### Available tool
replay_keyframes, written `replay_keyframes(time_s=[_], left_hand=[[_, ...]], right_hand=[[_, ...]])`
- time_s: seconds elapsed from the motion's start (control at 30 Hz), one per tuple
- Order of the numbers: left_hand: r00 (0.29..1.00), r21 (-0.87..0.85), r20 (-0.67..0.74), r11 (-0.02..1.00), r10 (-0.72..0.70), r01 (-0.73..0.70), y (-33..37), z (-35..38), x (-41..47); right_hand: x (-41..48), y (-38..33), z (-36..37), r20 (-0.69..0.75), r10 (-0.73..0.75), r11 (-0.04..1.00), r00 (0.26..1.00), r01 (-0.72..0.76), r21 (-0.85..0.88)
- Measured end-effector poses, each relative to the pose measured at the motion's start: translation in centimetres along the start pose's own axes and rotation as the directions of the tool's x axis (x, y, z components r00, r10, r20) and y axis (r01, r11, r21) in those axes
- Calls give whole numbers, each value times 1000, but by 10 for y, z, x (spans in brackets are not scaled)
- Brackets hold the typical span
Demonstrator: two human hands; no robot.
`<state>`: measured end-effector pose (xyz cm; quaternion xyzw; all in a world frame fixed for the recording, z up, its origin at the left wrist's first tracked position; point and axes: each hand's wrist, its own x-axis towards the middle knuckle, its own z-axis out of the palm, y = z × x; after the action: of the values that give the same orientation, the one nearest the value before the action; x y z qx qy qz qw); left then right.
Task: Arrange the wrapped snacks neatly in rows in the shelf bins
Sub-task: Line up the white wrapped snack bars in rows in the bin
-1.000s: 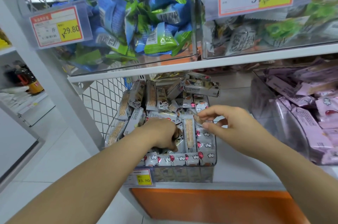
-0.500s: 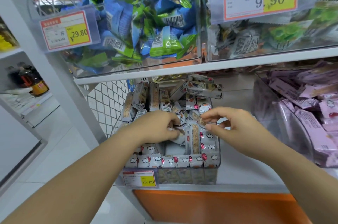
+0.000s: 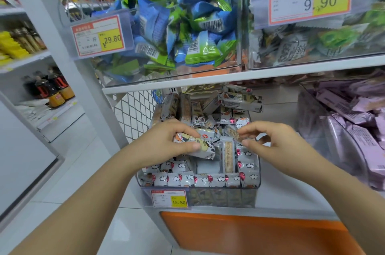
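Grip of the left hand [image 3: 164, 142] wraps a snack bar [image 3: 200, 147], right hand [image 3: 270, 142] pinches a second bar [image 3: 235, 134]; nudging could topple the upright bar [image 3: 227, 157].

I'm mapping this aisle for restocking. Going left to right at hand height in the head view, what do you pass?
Dark bottles, white mesh panel, left hand gripping a wrapped snack, right hand pinching a snack bar, purple snack packs.

I'm seeing the snack bin [image 3: 258, 184] sitting on the lower shelf [image 3: 287, 191] (second bin [image 3: 306, 117] lying to its right, apart).
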<state>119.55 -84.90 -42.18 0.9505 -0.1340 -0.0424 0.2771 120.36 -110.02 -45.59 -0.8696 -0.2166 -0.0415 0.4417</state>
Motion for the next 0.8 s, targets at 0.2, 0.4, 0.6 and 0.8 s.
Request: replay_keyframes(time_s=[0.2, 0.4, 0.6, 0.8], left_hand=[[1000, 0, -11, 1000, -23, 23, -3, 0, -3], [989, 130, -147, 991, -10, 29, 0, 12, 0], [981, 94, -192, 995, -15, 34, -6, 25, -13], [986, 100, -148, 993, 69, -55, -21, 39, -15]], right_hand=[[3, 0, 2, 8, -27, 998, 1000, 27, -58], [6, 0, 4, -14, -110, 981, 994, 106, -161], [25, -19, 13, 200, -216, 726, 956, 295, -622], [56, -21, 27, 426, -55, 420, 903, 408, -811]])
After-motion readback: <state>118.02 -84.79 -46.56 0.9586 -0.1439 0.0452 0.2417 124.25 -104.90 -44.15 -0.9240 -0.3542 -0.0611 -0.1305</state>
